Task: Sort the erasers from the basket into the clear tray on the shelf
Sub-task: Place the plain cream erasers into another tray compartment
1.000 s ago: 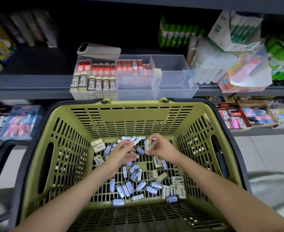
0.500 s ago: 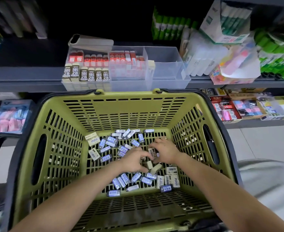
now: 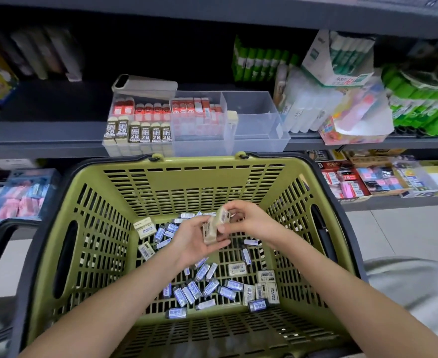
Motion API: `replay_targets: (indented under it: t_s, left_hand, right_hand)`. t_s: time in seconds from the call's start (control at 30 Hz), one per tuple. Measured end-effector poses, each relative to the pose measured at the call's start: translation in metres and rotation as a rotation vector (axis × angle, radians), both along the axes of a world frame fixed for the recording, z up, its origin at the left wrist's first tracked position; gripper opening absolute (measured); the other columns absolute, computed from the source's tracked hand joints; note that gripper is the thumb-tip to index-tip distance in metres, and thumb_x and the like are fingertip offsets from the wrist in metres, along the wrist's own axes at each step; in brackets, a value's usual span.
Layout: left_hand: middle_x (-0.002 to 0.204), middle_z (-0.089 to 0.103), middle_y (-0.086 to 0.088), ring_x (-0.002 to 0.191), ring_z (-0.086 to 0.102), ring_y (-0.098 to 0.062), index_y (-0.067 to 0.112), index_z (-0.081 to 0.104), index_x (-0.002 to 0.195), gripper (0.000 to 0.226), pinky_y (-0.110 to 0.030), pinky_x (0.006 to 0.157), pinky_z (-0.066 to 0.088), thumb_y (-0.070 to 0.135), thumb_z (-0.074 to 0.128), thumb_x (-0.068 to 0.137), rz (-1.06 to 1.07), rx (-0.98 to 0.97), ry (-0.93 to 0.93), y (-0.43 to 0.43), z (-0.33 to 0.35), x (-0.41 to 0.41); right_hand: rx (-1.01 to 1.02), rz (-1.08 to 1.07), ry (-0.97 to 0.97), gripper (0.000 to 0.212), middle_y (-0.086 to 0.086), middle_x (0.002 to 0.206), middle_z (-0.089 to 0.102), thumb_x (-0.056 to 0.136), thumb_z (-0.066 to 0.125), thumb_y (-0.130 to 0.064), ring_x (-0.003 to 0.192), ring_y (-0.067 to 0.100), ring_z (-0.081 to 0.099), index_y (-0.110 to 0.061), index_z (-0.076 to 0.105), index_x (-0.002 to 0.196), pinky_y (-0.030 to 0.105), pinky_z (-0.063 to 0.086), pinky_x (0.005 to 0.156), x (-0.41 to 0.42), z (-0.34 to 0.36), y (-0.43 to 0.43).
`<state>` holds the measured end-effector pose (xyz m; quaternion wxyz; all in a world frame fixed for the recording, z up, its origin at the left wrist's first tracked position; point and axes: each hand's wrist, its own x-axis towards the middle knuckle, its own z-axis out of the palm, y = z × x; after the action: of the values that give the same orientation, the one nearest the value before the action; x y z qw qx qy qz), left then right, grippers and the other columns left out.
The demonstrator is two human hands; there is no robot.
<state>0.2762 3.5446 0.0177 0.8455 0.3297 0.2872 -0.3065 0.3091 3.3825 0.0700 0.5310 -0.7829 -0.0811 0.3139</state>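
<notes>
Both hands grasp cream erasers above the middle of the green basket (image 3: 212, 177). Left hand (image 3: 190, 245): palm turned up, fingers and thumb curled round a small bundle of cream erasers (image 3: 209, 232). Right hand (image 3: 251, 220): thumb and fingertips pinch one further cream eraser (image 3: 223, 215), which touches the top of the bundle. The exact number of pieces in the bundle cannot be told.

Basket floor: blue-sleeved erasers (image 3: 190, 291) lie scattered, mostly below the hands and along the far edge. Loose cream erasers (image 3: 264, 276), barcodes showing, lie grouped toward the near right corner, and two more (image 3: 143, 227) lie at the far left.

Clear tray (image 3: 259, 143): it sits at the front edge of the grey shelf (image 3: 44, 140), just beyond the basket's far rim. Its left section holds a front row of upright cream 2B erasers (image 3: 140, 133) with red-sleeved erasers (image 3: 194, 107) behind them and in the middle section. A single cream eraser (image 3: 232, 120) stands upright against the divider beside the right section. A grey case (image 3: 145, 86) rests across the tray's far left corner.
</notes>
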Motion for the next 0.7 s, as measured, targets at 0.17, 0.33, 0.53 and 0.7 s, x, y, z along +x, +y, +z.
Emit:
replay_targets:
  t_s: [0.17,0.33,0.53,0.7]
  left_hand:
    - [0.085,0.07,-0.016,0.068,0.069,-0.029,0.004,0.073,0.094,0.055,-0.041,0.06,0.058,0.054,0.061,0.074,-0.068,-0.063,0.009,0.01,0.022,0.002]
    - [0.083,0.068,-0.014,0.062,0.068,-0.022,0.007,0.071,0.094,0.036,-0.03,0.052,0.056,0.029,0.075,0.067,-0.123,0.045,-0.04,0.03,0.036,-0.005]
    - [0.068,0.061,-0.013,0.05,0.055,-0.016,0.005,0.064,0.081,0.018,-0.015,0.034,0.039,-0.005,0.067,0.066,-0.108,0.115,-0.013,0.049,0.038,-0.011]
    - [0.07,0.062,-0.01,0.054,0.05,-0.013,0.008,0.07,0.067,0.01,-0.013,0.037,0.035,-0.002,0.07,0.065,-0.105,0.137,-0.036,0.051,0.036,-0.014]
  right_hand:
    - [-0.212,0.106,-0.416,0.048,-0.002,0.099,0.056,0.066,0.082,-0.026,0.092,0.008,0.05,-0.024,0.062,0.11,0.022,0.042,0.082,-0.014,0.009,0.023]
    - [-0.183,0.168,-0.522,0.051,-0.004,0.099,0.055,0.065,0.08,-0.041,0.096,0.012,0.048,-0.036,0.062,0.112,0.026,0.04,0.086,-0.019,0.007,0.032]
    - [-0.461,0.361,-0.128,0.028,-0.008,0.094,0.063,0.077,0.074,-0.023,0.091,0.01,0.059,-0.019,0.064,0.103,0.023,0.049,0.085,-0.014,-0.021,-0.006]
    - [-0.921,0.772,-0.38,0.042,-0.004,0.107,0.063,0.077,0.07,-0.041,0.101,0.015,0.047,-0.021,0.061,0.113,0.032,0.039,0.088,-0.037,-0.066,-0.015]
